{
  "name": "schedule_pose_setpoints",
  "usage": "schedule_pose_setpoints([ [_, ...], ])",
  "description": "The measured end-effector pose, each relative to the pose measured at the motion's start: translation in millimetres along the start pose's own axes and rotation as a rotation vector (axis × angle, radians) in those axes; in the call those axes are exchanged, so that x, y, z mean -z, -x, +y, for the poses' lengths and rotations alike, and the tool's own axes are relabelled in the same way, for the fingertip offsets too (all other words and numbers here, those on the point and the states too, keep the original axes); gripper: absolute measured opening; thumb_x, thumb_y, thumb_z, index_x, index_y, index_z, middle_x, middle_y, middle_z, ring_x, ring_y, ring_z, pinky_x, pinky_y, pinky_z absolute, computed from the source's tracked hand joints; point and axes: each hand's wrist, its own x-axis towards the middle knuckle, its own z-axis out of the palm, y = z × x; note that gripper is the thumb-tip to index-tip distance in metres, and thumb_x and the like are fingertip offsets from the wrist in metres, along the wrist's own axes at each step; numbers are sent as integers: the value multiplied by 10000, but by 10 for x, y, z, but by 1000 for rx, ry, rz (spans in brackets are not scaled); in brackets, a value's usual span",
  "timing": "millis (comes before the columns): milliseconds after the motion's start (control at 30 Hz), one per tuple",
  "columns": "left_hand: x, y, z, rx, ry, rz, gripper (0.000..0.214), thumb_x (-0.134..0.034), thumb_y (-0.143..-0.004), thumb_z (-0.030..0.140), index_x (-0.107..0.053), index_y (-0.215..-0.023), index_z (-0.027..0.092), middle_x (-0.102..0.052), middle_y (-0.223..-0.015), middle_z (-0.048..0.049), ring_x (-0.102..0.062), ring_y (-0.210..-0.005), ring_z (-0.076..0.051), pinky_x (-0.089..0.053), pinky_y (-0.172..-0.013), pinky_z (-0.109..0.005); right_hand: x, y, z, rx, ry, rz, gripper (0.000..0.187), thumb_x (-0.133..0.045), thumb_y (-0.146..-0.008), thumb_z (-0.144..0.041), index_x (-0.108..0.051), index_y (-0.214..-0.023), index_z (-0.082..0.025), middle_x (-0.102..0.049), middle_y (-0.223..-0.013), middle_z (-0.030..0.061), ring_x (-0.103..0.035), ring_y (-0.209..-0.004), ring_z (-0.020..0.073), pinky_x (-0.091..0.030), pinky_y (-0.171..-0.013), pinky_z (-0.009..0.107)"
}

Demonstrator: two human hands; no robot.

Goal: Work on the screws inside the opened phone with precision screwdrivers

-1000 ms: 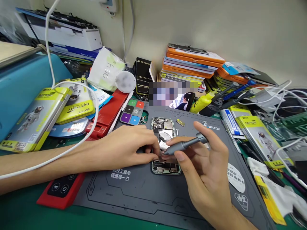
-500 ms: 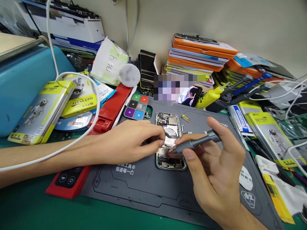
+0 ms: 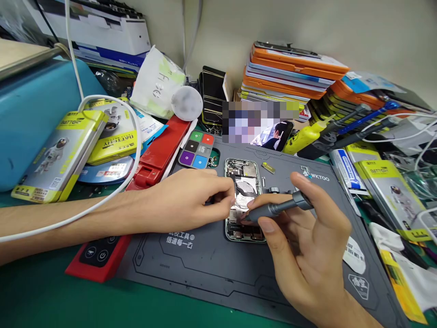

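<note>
An opened phone (image 3: 245,171) lies on the dark grey work mat (image 3: 205,269), its inner parts and a round silvery disc showing. My left hand (image 3: 205,198) rests at the phone's left edge, fingers curled in and pressed together; what they hold, if anything, is hidden. In my right hand (image 3: 307,250) is a grey screwdriver (image 3: 273,209), held slantwise between thumb and fingers with the index finger at its rear cap. Its front end points down at the phone's lower half, and the tip is hidden by my fingers.
A coloured square-patterned tray (image 3: 197,149), a small gold-coloured piece (image 3: 268,168) and a lit phone screen (image 3: 273,135) lie beyond the opened phone. Battery boxes (image 3: 59,157) and a red device (image 3: 99,257) stand left. Stacked orange cases (image 3: 297,61) line the back. A white cable (image 3: 138,150) crosses my left forearm.
The view has shifted slightly, so most things appear a little further right. Both hands keep nearly the same pose over the phone, and the screwdriver stays in my right hand.
</note>
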Motion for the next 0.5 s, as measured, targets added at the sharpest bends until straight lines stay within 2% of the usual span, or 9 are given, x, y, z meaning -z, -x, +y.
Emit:
schedule_pose_setpoints([
  [133, 1, -11, -4, -26, -25, 9, 157, -557, -1004, 247, -625, -872, 196, -628, -792, 24, -564, -760, -133, -353, -644, -265, 12, -10, 18, 13, 12, -21, 813, -568, -959, 22, -313, -1651, -322, -556, -1492, 161, -715, -1103, 230, -684, -788, 361],
  [300, -26, -11, -20, -68, -61, 16, 164, -592, -1031, 311, -716, -968, 224, -674, -834, 17, -601, -801, -146, -368, -661, -269, 46, 6, 33, 12, 40, -61, 832, -593, -957, 5, -291, -1662, -319, -582, -1488, 151, -723, -1151, 278, -693, -772, 400],
  [500, -39, -6, -51, -125, -31, 27, 163, -622, -1045, 314, -742, -995, 216, -726, -924, 25, -631, -858, -139, -403, -727, -270, 70, -6, 54, 78, 76, -84, 876, -678, -908, 37, -342, -1633, -321, -565, -1527, 102, -707, -1198, 223, -683, -941, 387],
])
